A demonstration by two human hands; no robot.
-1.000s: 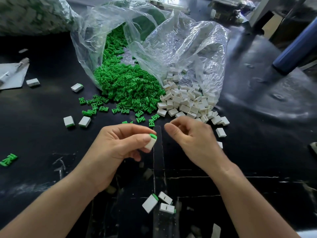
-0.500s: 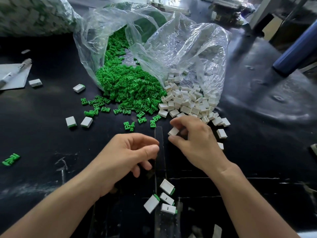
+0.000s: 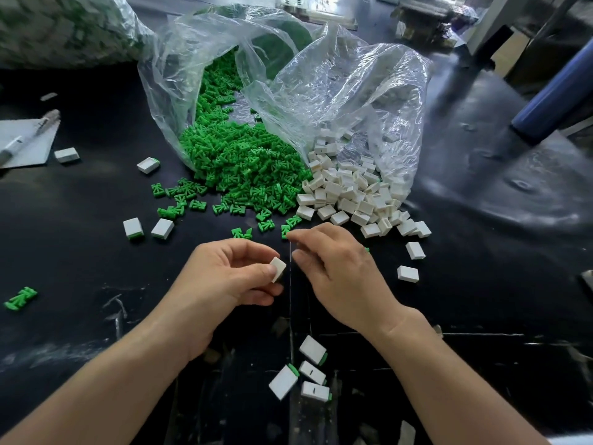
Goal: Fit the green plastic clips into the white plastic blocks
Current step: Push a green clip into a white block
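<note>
The left hand (image 3: 231, 279) is gripping one small white block (image 3: 278, 268), a smooth matte rectangular piece, between thumb and curled fingers, just above the glossy black worktop (image 3: 80, 258); the right hand (image 3: 341, 274) is hovering just beside it with fingers curled inward, its index tip lying next to a loose green clip (image 3: 285, 231), and whether it is pinching anything I cannot tell; beyond the hands, two crinkled clear plastic bags are lying open on their sides, the left bag (image 3: 179, 78) spilling a heap of green clips (image 3: 244, 168), small forked pieces, and the right bag (image 3: 359, 91) spilling a heap of white blocks (image 3: 349, 194); near the wrists, four assembled blocks (image 3: 313, 350) are lying close together, each showing a green edge; a sheet of paper (image 3: 35, 152) with a pen (image 3: 29, 136) on it is resting at the far left.
</note>
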